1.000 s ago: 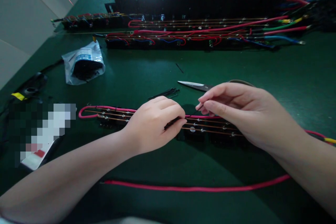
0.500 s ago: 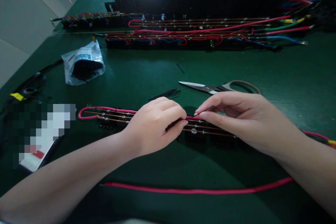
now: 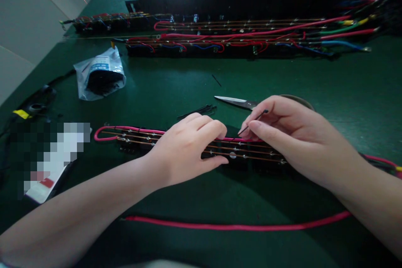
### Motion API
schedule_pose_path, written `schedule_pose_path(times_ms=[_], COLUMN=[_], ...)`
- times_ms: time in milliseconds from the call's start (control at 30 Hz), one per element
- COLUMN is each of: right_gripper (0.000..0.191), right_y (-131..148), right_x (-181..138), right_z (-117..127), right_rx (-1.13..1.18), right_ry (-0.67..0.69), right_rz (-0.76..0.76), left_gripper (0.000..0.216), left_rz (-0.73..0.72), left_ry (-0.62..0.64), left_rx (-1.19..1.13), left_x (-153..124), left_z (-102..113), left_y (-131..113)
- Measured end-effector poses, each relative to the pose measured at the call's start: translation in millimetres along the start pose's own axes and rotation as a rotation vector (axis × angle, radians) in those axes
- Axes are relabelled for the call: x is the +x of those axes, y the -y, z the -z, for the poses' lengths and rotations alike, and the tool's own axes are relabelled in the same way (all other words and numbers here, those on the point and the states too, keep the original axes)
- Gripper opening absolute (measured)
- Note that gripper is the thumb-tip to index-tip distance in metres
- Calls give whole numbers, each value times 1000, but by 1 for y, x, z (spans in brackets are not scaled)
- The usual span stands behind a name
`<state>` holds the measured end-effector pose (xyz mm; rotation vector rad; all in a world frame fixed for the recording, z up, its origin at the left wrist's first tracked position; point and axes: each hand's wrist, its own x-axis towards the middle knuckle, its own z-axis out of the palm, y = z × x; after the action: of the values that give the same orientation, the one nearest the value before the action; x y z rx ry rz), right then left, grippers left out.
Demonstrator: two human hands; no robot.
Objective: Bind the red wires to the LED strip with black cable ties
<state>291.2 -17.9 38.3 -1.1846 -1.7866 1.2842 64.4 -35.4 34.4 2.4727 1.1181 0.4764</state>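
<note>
Between the thumb and fingertips of my right hand (image 3: 282, 134) is a short black cable tie (image 3: 254, 121), its small head pointing up. My left hand (image 3: 188, 146) rests over a black strip assembly (image 3: 260, 155) with thin copper rods along it. Its thumb and index finger are apart, on either side of the rods. A pink-red cable (image 3: 132, 129) runs along the assembly's far edge and loops at the left end. Just beyond my left hand lie several loose black cable ties (image 3: 197, 111). Scissors (image 3: 235, 101) lie behind my right hand, which partly hides their handles.
A plastic bag of black ties (image 3: 102, 75) stands at the left, near a partly blurred white object (image 3: 59, 163). Another red cable (image 3: 220, 227) lies along the near side. Wired assemblies (image 3: 194, 46) span the back of the green table (image 3: 169, 79).
My right hand has drawn back and turned up a little with the cable tie, away from the pink-red cable. My left thumb and index finger have spread apart.
</note>
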Motion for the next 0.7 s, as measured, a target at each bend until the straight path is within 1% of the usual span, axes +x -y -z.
schedule_pose_path(times_ms=[133, 267, 467, 700], right_gripper=[14, 8, 9, 8], right_y=[-1, 0, 1, 0], right_x=[-1, -1, 0, -1], right_z=[1, 1, -1, -3], right_rx=[-181, -324, -396, -445], right_ry=[32, 102, 151, 181], right_rz=[111, 249, 424, 489], left_gripper=[21, 20, 18, 21], left_rz=[12, 16, -21, -27], left_ry=[6, -4, -19, -9], left_rx=[-5, 17, 58, 51], left_x=[0, 1, 0, 0], left_z=[0, -1, -2, -2], left_y=[0, 1, 2, 2])
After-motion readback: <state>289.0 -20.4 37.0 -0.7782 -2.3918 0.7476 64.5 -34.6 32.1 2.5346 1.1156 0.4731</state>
